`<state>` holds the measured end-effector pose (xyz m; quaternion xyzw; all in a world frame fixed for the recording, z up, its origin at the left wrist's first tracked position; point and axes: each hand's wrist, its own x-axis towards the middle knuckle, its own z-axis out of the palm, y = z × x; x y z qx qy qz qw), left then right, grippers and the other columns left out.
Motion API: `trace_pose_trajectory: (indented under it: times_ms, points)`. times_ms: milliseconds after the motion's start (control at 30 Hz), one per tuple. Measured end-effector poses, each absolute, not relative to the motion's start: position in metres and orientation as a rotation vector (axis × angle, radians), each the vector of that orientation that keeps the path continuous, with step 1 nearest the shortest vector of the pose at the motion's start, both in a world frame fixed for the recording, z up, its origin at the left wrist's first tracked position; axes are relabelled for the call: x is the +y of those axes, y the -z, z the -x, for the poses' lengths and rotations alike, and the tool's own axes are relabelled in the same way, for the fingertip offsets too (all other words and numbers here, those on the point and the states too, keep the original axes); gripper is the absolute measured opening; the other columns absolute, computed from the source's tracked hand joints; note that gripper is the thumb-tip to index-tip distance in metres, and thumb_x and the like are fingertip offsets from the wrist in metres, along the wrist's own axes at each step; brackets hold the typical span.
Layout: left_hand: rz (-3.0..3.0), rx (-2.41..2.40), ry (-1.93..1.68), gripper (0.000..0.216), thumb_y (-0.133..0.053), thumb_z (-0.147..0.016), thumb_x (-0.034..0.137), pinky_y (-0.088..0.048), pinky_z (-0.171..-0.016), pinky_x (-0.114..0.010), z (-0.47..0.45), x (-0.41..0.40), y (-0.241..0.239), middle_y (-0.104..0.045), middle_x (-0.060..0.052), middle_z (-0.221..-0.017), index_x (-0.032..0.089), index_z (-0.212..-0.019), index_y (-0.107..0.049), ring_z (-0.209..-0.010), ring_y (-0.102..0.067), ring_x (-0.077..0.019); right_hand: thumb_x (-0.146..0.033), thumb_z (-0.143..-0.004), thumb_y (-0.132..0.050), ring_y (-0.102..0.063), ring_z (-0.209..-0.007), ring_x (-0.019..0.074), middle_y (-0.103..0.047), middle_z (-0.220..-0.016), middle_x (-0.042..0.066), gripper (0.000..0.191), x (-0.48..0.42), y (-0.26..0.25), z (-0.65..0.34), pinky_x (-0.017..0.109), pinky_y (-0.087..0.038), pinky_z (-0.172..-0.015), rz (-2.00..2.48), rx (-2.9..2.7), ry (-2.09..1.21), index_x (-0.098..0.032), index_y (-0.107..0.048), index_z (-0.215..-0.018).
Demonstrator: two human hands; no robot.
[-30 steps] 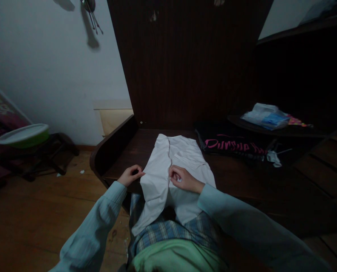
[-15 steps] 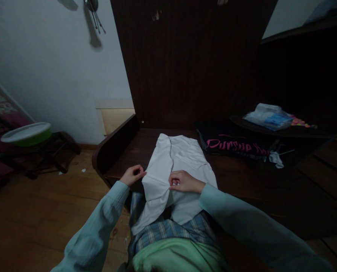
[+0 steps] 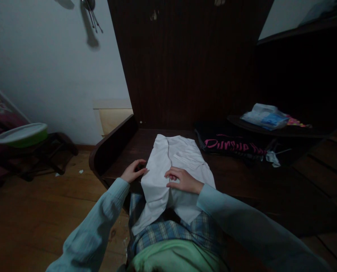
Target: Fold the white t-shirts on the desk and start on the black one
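Observation:
A white garment (image 3: 185,155) lies partly folded on the dark wooden surface, and its near end hangs over the front edge onto my lap. One flap runs lengthwise along its left half, with the flap's edge near the middle. At the garment's left edge is my left hand (image 3: 133,171), thumb and fingers apart, fingertips at the cloth. My right hand (image 3: 183,180) rests over the middle by the flap's edge, its thumb parted from the bent fingers. Neither hand grips the cloth visibly.
Black folded fabric with pink lettering (image 3: 233,146) lies to the right. Above it, a shelf holds a plastic packet (image 3: 266,116). A raised side board (image 3: 111,145) bounds the surface at left. A green basin (image 3: 26,136) stands on a dark stool further left.
Both hands have loosened from a pinch on the garment, and their fingers have parted. The flap lies a little flatter between them. The view has shifted slightly.

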<state>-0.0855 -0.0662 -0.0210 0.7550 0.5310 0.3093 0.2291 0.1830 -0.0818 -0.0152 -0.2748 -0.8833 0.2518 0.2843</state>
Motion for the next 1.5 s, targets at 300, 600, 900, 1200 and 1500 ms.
trace_pose_trajectory:
  times_ms: [300, 600, 900, 1200, 1500]
  points:
    - [-2.592, 1.479, -0.285, 0.045, -0.045, -0.080, 0.038, -0.028, -0.099, -0.045, 0.025, -0.045, 0.008, -0.037, -0.009, -0.136, 0.022, -0.122, -0.044, -0.126, -0.028, -0.0277, -0.040, -0.085, -0.040, -0.027, -0.127, 0.0221, -0.036, -0.136, 0.012, 0.048, -0.076, 0.029, -0.176, 0.045, -0.023, -0.102, 0.909, -2.573, -0.299, -0.019, -0.039, -0.127]
    - [-2.706, 1.638, -0.150, 0.034, -0.041, -0.083, 0.039, -0.039, -0.086, -0.039, 0.021, -0.054, -0.003, -0.057, -0.012, -0.108, 0.020, -0.108, -0.054, -0.101, -0.051, -0.0260, -0.041, -0.082, -0.046, -0.032, -0.125, 0.0189, -0.041, -0.133, 0.006, 0.046, -0.086, 0.025, -0.197, 0.040, -0.023, -0.103, 0.744, -2.642, -0.456, -0.023, -0.044, -0.124]
    - [-2.413, 1.817, -0.214, 0.051, -0.033, -0.085, 0.046, -0.025, -0.100, -0.045, 0.013, 0.003, 0.014, -0.032, -0.012, -0.138, 0.017, -0.127, -0.038, -0.128, -0.025, -0.0264, -0.038, -0.083, -0.046, -0.029, -0.127, 0.0176, -0.040, -0.134, 0.006, 0.047, -0.085, 0.024, -0.197, 0.040, -0.020, -0.104, 0.724, -2.648, -0.519, -0.025, -0.040, -0.127]
    - [-2.387, 1.843, -0.030, 0.041, -0.036, -0.083, 0.027, -0.030, -0.098, -0.041, 0.036, 0.015, 0.005, -0.036, -0.013, -0.136, 0.017, -0.123, -0.043, -0.124, -0.033, -0.0243, -0.040, -0.081, -0.048, -0.020, -0.130, 0.0204, -0.030, -0.139, 0.008, 0.059, -0.093, 0.015, -0.194, 0.043, -0.015, -0.105, 0.704, -2.771, -0.581, -0.022, -0.030, -0.133]
    - [-2.432, 1.839, -0.016, 0.031, -0.039, -0.082, 0.029, -0.042, -0.081, -0.040, 0.032, 0.006, -0.008, -0.059, -0.015, -0.107, 0.013, -0.095, -0.061, -0.098, -0.055, -0.0285, -0.041, -0.077, -0.054, -0.033, -0.124, 0.0198, -0.038, -0.134, 0.011, 0.055, -0.093, -0.003, -0.183, 0.036, -0.024, -0.103, 0.714, -2.659, -0.876, -0.017, -0.043, -0.125]
